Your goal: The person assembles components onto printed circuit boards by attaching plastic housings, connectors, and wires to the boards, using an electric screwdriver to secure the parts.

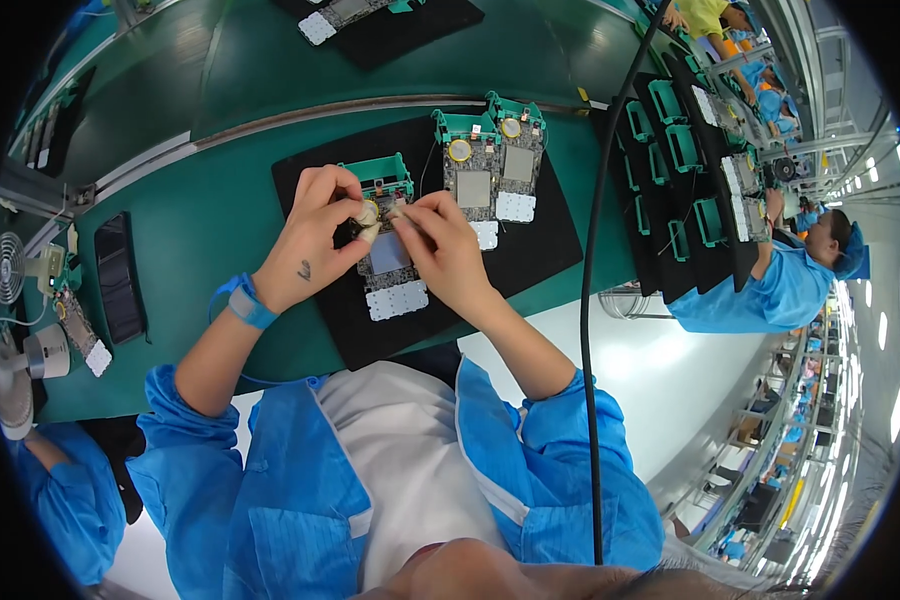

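Observation:
A circuit board (390, 255) with a white lower end and a green plastic bracket (390, 172) at its top lies on a black mat (320, 300) before me. Both hands work at its upper part. My left hand (315, 235) has thumb and forefinger curled together over the round yellow-rimmed part, with pale covers on the fingertips. From the other side my right hand (448, 245) pinches close by, a pale cover on a fingertip too. What either pinch holds is hidden. Just right lie two similar boards, a nearer one (473, 190) and a farther one (518, 160), each with a round yellow-rimmed cell.
A black cable (587, 300) hangs across the view on the right. Beyond it stand black trays (660, 150) with green brackets. To the left are a dark phone (120, 280), a small fan (8, 262) and another board (78, 325). A co-worker (770, 280) sits at the right.

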{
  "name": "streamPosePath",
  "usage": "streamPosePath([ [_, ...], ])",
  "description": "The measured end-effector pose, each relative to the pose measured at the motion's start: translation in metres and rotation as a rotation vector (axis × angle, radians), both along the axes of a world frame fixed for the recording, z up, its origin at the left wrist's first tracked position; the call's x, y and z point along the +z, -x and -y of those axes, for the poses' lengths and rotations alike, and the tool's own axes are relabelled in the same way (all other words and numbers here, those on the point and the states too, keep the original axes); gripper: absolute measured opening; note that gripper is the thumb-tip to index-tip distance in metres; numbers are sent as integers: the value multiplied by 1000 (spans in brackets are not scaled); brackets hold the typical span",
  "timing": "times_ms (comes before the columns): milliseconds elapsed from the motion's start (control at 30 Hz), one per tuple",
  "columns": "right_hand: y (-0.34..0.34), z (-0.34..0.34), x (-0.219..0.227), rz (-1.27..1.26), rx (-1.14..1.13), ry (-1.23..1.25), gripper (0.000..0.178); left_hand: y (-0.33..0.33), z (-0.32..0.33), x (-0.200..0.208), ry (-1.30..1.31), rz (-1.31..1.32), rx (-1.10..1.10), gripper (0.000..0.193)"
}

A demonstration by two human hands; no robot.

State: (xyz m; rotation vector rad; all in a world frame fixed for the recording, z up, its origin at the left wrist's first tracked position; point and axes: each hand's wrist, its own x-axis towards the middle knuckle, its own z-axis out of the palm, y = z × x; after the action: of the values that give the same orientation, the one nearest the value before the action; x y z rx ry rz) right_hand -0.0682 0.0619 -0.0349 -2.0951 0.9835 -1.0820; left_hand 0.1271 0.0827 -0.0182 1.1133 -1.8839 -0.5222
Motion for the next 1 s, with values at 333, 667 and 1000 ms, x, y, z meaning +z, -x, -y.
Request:
streamPosePath([
  [333, -4, -1, 7, -88, 24, 26, 16, -5, 3, 2, -43, 51, -29, 21],
  [667, -6, 1, 11, -120, 50, 65, 15, -7, 0, 1, -22, 47, -47, 21],
  [1000, -1, 0, 12, -11, -28, -93, 16, -4, 1, -2, -47, -58, -47, 21],
])
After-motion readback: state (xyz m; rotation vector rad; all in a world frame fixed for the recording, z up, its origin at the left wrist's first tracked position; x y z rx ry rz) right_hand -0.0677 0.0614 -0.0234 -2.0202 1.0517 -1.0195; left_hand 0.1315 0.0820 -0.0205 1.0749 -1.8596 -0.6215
